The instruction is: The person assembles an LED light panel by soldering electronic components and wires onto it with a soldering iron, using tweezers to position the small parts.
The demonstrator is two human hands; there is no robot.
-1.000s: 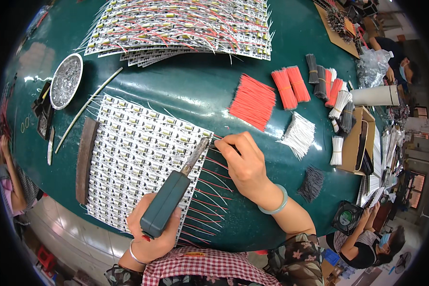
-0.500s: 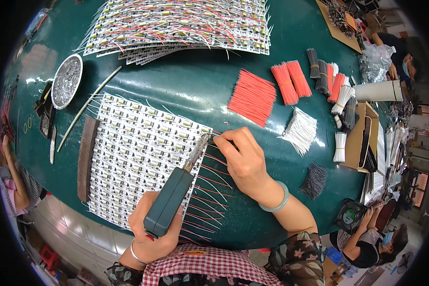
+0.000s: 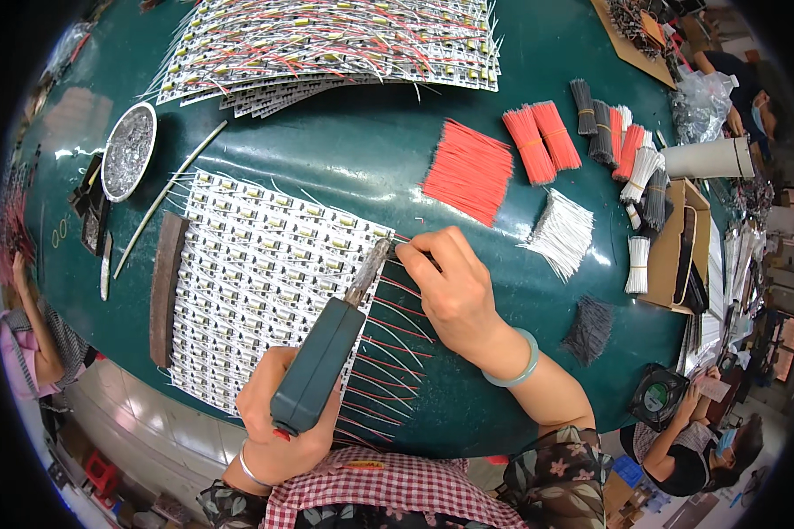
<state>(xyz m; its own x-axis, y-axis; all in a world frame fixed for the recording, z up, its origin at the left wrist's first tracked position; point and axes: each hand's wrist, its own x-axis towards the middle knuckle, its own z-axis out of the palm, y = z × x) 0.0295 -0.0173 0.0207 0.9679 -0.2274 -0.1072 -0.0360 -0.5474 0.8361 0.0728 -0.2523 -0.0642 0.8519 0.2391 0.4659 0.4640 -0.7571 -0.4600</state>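
My left hand (image 3: pixel 287 432) is wrapped round the dark green handle of a soldering gun (image 3: pixel 318 366). Its tip reaches the upper right corner of a white circuit board panel (image 3: pixel 265 273) covered with rows of small components. At that same corner my right hand (image 3: pixel 450 286) pinches a thin wire (image 3: pixel 403 239), its fingertips close beside the soldering tip; the fingers partly hide it. Red and white wires (image 3: pixel 388 353) stick out from the panel's right edge below my right hand. A dark bar (image 3: pixel 168 291) lies along the panel's left edge.
A stack of wired panels (image 3: pixel 326 53) stands at the far side. Loose red wires (image 3: pixel 469 172), white wires (image 3: pixel 562 234) and black wires (image 3: pixel 588 329) lie to the right, near bundled wires and a cardboard box (image 3: pixel 701 238). A round bowl (image 3: pixel 129 152) sits left. Co-workers sit at both sides.
The view has shifted slightly. Both hands stay at the panel's upper right corner, with the soldering tip and the pinched wire almost unmoved.
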